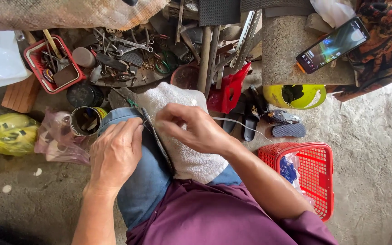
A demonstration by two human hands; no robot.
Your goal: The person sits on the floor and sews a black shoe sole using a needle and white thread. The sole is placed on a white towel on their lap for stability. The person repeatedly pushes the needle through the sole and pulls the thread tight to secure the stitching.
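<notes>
Stitching looks to be the work in hand: a thin dark strip, probably a shoe sole or strap (pixel 157 138), lies across the person's lap on a white towel (pixel 191 161) draped over the right knee, with blue jeans (pixel 146 181) showing to the left. The left hand (pixel 114 156) lies flat and closed down over the near-left part of the strip, pressing it against the thigh, fingers together and not gripping around anything I can make out. The right hand (pixel 191 129) is pinched narrow at the fingertips on a pale thread (pixel 243 124) that trails away to the right toward the black sandals (pixel 250 122) on the concrete floor; whether a needle sits in that pinch I cannot tell. To do this well, I judge the left hand should keep the strip pinned just beside the stitch point so it cannot twist, while the right draws the thread straight and evenly, without snagging the towel's loops. Far off lie a red tray of tools (pixel 51 63), an open tin can (pixel 85 120) and, to the near right, a red basket (pixel 316 174).
</notes>
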